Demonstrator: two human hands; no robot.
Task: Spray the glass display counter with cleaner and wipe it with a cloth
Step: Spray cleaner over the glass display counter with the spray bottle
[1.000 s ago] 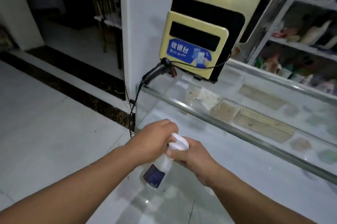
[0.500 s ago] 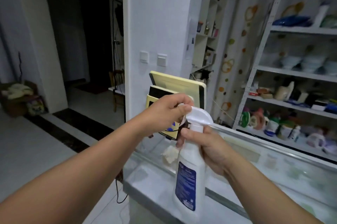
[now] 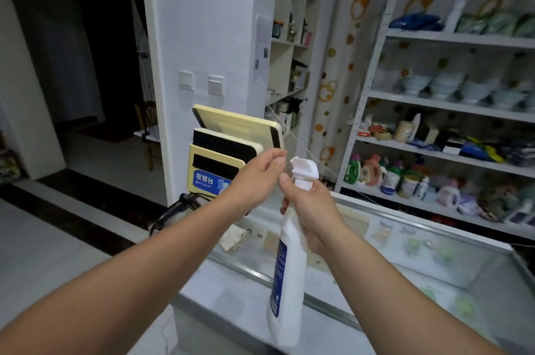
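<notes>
A white spray bottle [image 3: 289, 273] with a blue label is held upright over the glass display counter [image 3: 434, 265]. My right hand [image 3: 311, 205] grips its neck just under the white trigger head. My left hand [image 3: 257, 178] hovers beside the nozzle tip with its fingers and thumb close together, a small gap away from the nozzle and holding nothing. A crumpled whitish cloth [image 3: 234, 234] lies on the counter's glass near its left end, below my left forearm.
A yellow payment terminal [image 3: 228, 152] and a black barcode scanner [image 3: 185, 201] stand at the counter's left end against a white pillar [image 3: 202, 36]. Shelves of bottles and packets [image 3: 434, 181] line the wall behind the counter. Tiled floor lies to the left.
The bottle has been lifted from low over the counter to chest height and the view has tilted up. My left hand, which was on the nozzle, has come slightly off it.
</notes>
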